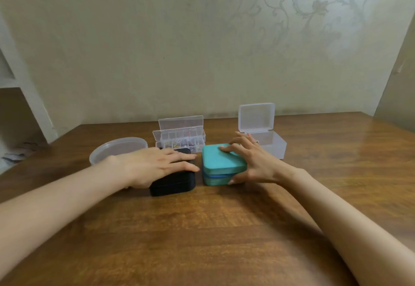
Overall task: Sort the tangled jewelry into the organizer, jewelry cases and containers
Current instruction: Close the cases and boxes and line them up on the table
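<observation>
So, nearest the body, both forearms reach out over the wooden tabletop (pixel 202 229), and no loose jewelry shows on it between them. The left hand (pixel 157 166) lies flat on the lid of the black jewelry case (pixel 175 184), fingers straight and released, pressing rather than grasping. It probably steadies the case or holds the lid down. Just right of it, across a narrow gap, the right hand (pixel 251 164) grasps the teal jewelry case (pixel 220 164), with spread fingers on the lid and the thumb against the near corner at the zip line. That grip would suit squaring the case up or starting to open it; which, I cannot tell. Both cases appear closed.

Beyond the left hand's fingertips stands the clear compartment organizer (pixel 179 143), lid raised. Small pieces of jewelry sit in its front cells, the only place the task's jewelry shows, and they are too small to name. Beyond the left wrist sits a round clear container (pixel 119 148), apparently lidded. Behind the right hand a clear rectangular box (pixel 271 145) stands with its hinged lid upright, its contents unclear. The raised lids likely serve for dropping pieces in with one hand.

Counted: two zip cases, one organizer, one round container, one rectangular box, two hands. Farthest back is a pale patterned wall (pixel 202 50).
</observation>
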`<action>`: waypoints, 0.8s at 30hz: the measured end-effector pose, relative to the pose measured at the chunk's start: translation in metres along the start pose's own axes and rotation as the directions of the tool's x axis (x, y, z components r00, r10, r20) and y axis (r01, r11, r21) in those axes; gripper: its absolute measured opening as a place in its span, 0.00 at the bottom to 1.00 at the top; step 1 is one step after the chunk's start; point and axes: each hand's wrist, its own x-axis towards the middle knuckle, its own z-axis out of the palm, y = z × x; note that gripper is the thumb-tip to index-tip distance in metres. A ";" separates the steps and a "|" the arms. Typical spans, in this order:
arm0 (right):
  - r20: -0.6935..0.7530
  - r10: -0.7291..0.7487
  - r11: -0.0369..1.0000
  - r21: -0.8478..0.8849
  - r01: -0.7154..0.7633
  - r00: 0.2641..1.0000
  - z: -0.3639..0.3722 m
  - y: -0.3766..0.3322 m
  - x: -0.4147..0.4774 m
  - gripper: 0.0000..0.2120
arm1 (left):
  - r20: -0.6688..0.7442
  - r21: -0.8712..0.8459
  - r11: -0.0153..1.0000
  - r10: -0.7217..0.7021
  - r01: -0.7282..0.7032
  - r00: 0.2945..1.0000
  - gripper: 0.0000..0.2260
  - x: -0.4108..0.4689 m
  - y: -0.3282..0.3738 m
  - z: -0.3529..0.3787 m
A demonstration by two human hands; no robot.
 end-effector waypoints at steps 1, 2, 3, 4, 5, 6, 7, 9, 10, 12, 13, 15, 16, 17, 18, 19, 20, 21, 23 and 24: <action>0.034 -0.002 0.998 0.057 0.000 0.999 -0.002 -0.002 -0.005 0.41 | 0.031 -0.058 0.998 0.007 -0.005 0.999 0.41 -0.007 0.000 -0.004; 0.066 -0.004 0.994 0.106 -0.003 0.998 -0.006 -0.004 -0.011 0.40 | 0.066 -0.123 0.992 0.005 0.003 0.998 0.40 -0.011 -0.002 -0.004; 0.092 -0.010 0.990 0.139 -0.003 0.996 -0.009 -0.005 -0.017 0.39 | 0.078 -0.179 0.984 -0.002 0.016 0.997 0.38 -0.013 -0.003 -0.006; 0.109 -0.023 0.988 0.155 0.006 0.994 -0.012 -0.006 -0.024 0.38 | 0.046 -0.237 0.971 -0.007 0.017 0.999 0.36 -0.013 -0.003 -0.007; 0.122 -0.038 0.987 0.160 0.019 0.992 -0.014 -0.008 -0.032 0.38 | -0.041 -0.306 0.952 -0.014 0.001 0.999 0.34 -0.010 -0.001 -0.008; 0.131 -0.050 0.986 0.165 0.028 0.990 -0.015 -0.009 -0.040 0.37 | -0.156 -0.418 0.908 -0.040 -0.029 0.987 0.31 -0.007 0.005 -0.009; 0.136 -0.056 0.984 0.177 0.032 0.989 -0.016 -0.011 -0.047 0.37 | -0.249 -0.552 0.831 -0.091 -0.064 0.964 0.28 -0.003 0.015 -0.010; 0.133 -0.061 0.974 0.223 0.030 0.989 -0.015 -0.015 -0.060 0.37 | -0.312 -0.774 0.620 -0.191 -0.132 0.931 0.24 0.009 0.038 -0.008; 0.132 -0.062 0.968 0.251 0.027 0.989 -0.015 -0.016 -0.064 0.36 | -0.289 -0.836 0.530 -0.208 -0.141 0.934 0.23 0.019 0.050 -0.006; 0.147 -0.055 0.949 0.316 0.006 0.988 -0.015 -0.017 -0.068 0.36 | -0.225 -0.893 0.434 -0.206 -0.117 0.952 0.22 0.039 0.066 0.006; 0.160 -0.046 0.932 0.361 -0.015 0.986 -0.016 -0.017 -0.069 0.36 | -0.208 -0.913 0.394 -0.216 -0.110 0.954 0.22 0.046 0.071 0.010; 0.180 -0.031 0.881 0.470 -0.059 0.983 -0.017 -0.015 -0.069 0.36 | -0.193 -0.956 0.270 -0.284 -0.115 0.939 0.20 0.055 0.073 0.019; 0.190 -0.028 0.852 0.518 -0.077 0.981 -0.016 -0.013 -0.069 0.38 | -0.198 -0.965 0.230 -0.312 -0.128 0.929 0.21 0.057 0.075 0.022; 0.207 -0.024 0.822 0.561 -0.099 0.978 -0.015 -0.012 -0.068 0.39 | -0.208 -0.968 0.209 -0.340 -0.142 0.917 0.21 0.057 0.077 0.024; 0.232 -0.021 0.792 0.597 -0.125 0.972 -0.014 -0.010 -0.068 0.40 | -0.225 -0.968 0.190 -0.367 -0.164 0.902 0.21 0.057 0.078 0.027; 0.260 -0.025 0.766 0.625 -0.149 0.965 -0.013 -0.009 -0.067 0.41 | -0.245 -0.968 0.157 -0.395 -0.197 0.885 0.20 0.057 0.081 0.031; 0.284 -0.032 0.750 0.640 -0.165 0.958 -0.012 -0.008 -0.066 0.42 | -0.254 -0.967 0.095 -0.421 -0.236 0.870 0.17 0.054 0.085 0.034; 0.296 -0.035 0.743 0.647 -0.174 0.955 -0.010 -0.008 -0.065 0.42 | -0.243 -0.965 0.021 -0.435 -0.260 0.867 0.14 0.052 0.089 0.036; 0.279 -0.017 0.745 0.644 -0.174 0.960 -0.004 -0.011 -0.063 0.42 | -0.241 -0.962 -0.034 -0.368 -0.272 0.898 0.28 0.049 0.096 0.036; 0.262 -0.009 0.751 0.639 -0.166 0.965 -0.002 -0.012 -0.062 0.43 | -0.243 -0.970 0.048 -0.319 -0.240 0.916 0.38 0.048 0.099 0.035</action>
